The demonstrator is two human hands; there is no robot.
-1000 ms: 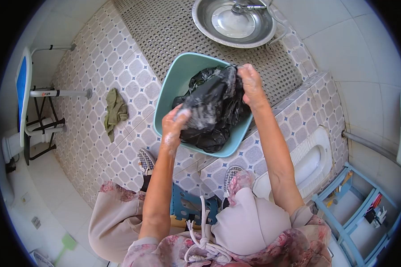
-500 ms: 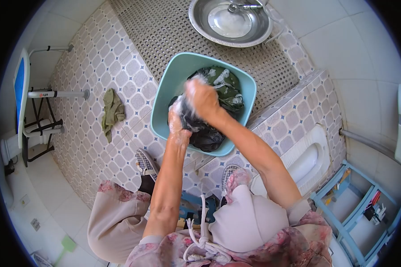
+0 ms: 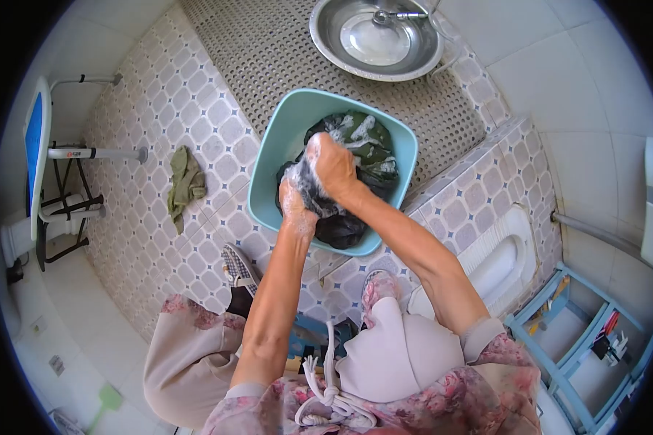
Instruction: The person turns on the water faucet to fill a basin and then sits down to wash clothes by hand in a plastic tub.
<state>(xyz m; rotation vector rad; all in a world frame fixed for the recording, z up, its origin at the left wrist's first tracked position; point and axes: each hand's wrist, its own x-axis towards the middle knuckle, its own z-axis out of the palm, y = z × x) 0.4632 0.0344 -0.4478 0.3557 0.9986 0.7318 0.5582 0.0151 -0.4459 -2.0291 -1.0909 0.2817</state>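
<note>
Here's the cloth, black and wet-looking, bunched tight and gripped in two places, white suds thick over the folds between. Lower down it slumps into a dark heap by the tub's near corner. Over on the far right, a green bundle, crumpled, blotched darker, streaked with foam; one piece with the black or separate, can't tell. And the tub, pale teal, square with rounded corners, sits upright, holding it all.
</note>
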